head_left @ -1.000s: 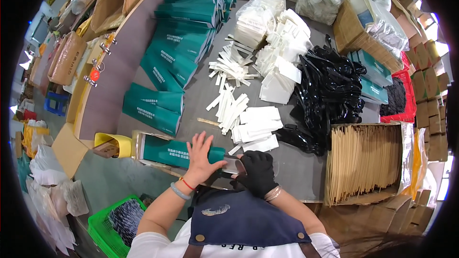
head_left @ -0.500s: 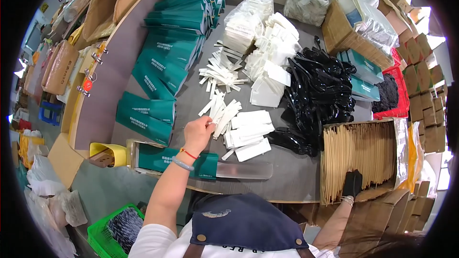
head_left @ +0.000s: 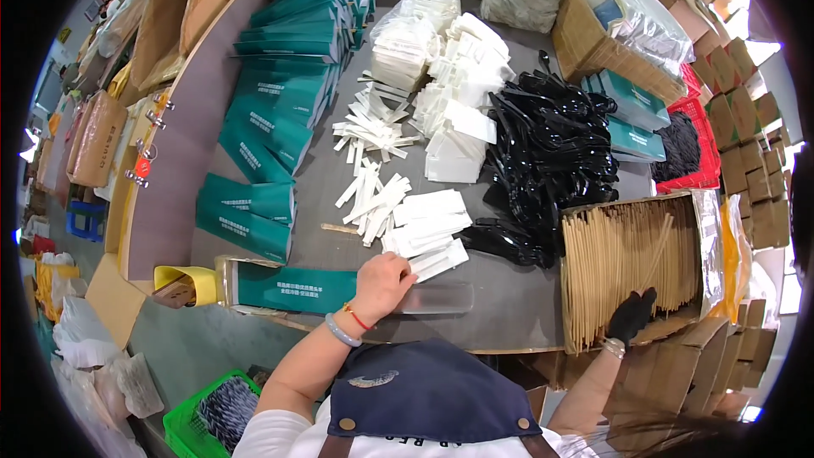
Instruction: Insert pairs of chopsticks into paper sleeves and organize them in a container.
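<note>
Stick (head_left: 662, 250) clamped in right grip (head_left: 632, 318), not yet clear of box (head_left: 674, 331); many remain; left grip (head_left: 386, 282) indeterminable from here.

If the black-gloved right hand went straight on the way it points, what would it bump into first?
Most likely the thin tan sticks packed in the cardboard box, just beyond the right hand. How high the hand sits over them is hard to judge.
</note>
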The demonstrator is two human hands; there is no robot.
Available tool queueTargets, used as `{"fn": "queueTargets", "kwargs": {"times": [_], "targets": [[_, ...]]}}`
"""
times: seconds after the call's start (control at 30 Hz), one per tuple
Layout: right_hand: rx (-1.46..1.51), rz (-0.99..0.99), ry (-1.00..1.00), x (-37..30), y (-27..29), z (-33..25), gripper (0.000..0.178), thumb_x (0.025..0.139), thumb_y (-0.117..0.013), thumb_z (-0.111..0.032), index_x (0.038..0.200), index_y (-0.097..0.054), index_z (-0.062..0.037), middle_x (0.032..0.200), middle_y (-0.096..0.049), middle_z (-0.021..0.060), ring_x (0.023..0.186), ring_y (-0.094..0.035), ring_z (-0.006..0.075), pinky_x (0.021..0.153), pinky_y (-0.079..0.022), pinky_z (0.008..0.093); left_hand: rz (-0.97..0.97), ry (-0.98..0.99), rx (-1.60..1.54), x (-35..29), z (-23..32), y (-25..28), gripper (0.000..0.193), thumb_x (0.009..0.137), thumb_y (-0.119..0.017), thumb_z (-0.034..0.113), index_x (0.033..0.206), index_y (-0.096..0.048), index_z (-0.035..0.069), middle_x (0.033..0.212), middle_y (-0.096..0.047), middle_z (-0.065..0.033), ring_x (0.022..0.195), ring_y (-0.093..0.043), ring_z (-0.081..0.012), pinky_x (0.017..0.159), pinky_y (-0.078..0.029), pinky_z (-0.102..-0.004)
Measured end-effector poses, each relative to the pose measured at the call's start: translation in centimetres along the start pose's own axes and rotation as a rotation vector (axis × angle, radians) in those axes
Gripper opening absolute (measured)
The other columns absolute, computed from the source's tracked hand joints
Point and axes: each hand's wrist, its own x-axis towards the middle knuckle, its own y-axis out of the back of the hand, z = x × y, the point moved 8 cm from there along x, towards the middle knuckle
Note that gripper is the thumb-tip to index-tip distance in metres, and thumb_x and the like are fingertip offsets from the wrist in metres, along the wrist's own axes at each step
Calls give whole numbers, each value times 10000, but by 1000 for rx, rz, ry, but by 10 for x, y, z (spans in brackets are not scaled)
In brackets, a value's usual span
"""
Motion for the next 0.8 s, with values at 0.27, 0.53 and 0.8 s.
{"fn": "queueTargets", "kwargs": {"times": [0.27, 0.53, 0.8], "targets": [[557, -663, 173, -78, -46, -244, 163, 936, -591, -196, 1001, -633, -53, 850, -597, 127, 771, -596, 283, 704, -478, 367, -48, -36, 104, 26, 5, -10, 288, 691, -793, 190, 908, -650, 65, 896, -602, -114, 839, -604, -311, 724, -502, -418], [152, -815, 531, -113, -89, -269, 229, 765, -750, -214, 945, -665, -99, 890, -631, 100, 838, -622, 326, 704, -501, 420, 72, -129, 24, 25, 17, 0, 274, 701, -787, 129, 939, -655, 100, 840, -587, -89, 764, -612, -293, 670, -502, -391], [213, -790, 548, -106, -83, -263, 159, 801, -708, -155, 931, -658, -81, 887, -619, 123, 841, -619, 337, 717, -498, 423, 131, -128, -25, 22, 10, -1, 199, 704, -777, 99, 881, -685, 96, 819, -582, -79, 714, -615, -275, 634, -505, -368]]}}
